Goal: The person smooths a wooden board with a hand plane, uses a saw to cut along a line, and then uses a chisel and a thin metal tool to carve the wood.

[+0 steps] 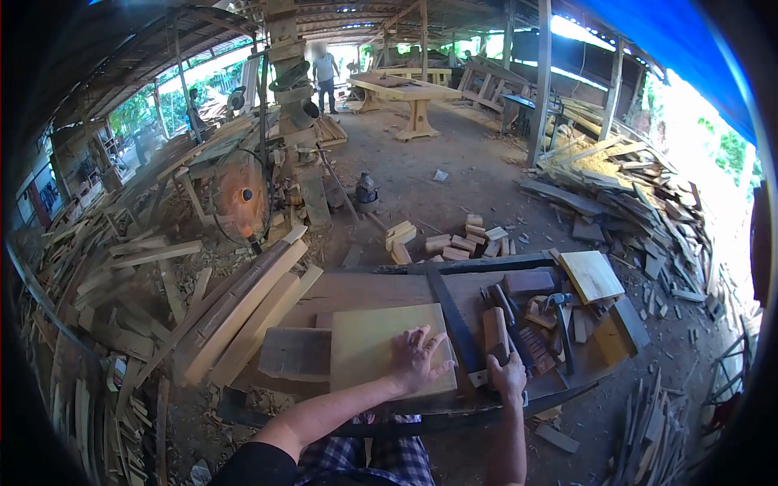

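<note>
My left hand (417,356) lies with spread fingers on a pale square wooden board (365,348) on the workbench (373,287). To its right, my right hand (508,377) is closed around the near end of a narrow wooden block tool that looks like a hand plane (494,326); my fingers partly hide it. Between the hands a handsaw (455,320) lies lengthwise, its blade pointing away from me. Just beyond my right hand are dark slim tools (519,320), a hammer (564,328) and a reddish-brown wooden block (528,282).
Long timber beams (243,316) lean at the bench's left side. Another pale board (592,275) sits at its far right corner. Cut blocks (466,243) and scrap piles (648,211) cover the ground. A fan (243,194), a large table (405,87) and a person (326,73) are farther back.
</note>
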Motion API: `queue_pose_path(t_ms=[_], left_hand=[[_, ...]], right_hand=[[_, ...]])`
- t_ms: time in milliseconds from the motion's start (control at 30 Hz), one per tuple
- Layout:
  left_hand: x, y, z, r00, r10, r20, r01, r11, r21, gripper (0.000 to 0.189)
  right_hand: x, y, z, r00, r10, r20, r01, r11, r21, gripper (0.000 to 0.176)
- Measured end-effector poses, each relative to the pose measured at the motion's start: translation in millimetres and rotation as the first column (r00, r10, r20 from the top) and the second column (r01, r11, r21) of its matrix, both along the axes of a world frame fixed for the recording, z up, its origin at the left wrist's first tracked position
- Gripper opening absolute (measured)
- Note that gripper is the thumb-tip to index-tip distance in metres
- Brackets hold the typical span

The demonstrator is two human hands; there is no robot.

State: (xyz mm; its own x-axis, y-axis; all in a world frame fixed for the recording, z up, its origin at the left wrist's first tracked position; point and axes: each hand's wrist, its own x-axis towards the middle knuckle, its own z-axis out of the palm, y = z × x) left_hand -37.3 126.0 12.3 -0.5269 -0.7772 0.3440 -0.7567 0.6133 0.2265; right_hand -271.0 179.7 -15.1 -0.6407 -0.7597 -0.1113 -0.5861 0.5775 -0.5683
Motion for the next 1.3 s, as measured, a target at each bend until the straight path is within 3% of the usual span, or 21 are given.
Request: queue_pose_path(t_ms=[1033,1167,1300], left_hand=[[-1,2,4,1.000,-0.024,-0.005,0.024,1.000,-0.008,0.067],[-2,1,4,0.999,0.046,-0.006,-0.047,0.999,-0.026,0.065],[-1,3,5,0.998,0.051,-0.042,-0.049,0.997,0.051,0.065]], right_hand=[[2,2,2,1.000,-0.006,0.021,0.006,1.000,0.004,0.062],[0,1,3,1.000,-0.006,0.011,0.006,0.999,-0.039,0.061],[-6,-2,-15,1.000,-0.002,-0.024,0.001,0.999,-0.039,0.062]])
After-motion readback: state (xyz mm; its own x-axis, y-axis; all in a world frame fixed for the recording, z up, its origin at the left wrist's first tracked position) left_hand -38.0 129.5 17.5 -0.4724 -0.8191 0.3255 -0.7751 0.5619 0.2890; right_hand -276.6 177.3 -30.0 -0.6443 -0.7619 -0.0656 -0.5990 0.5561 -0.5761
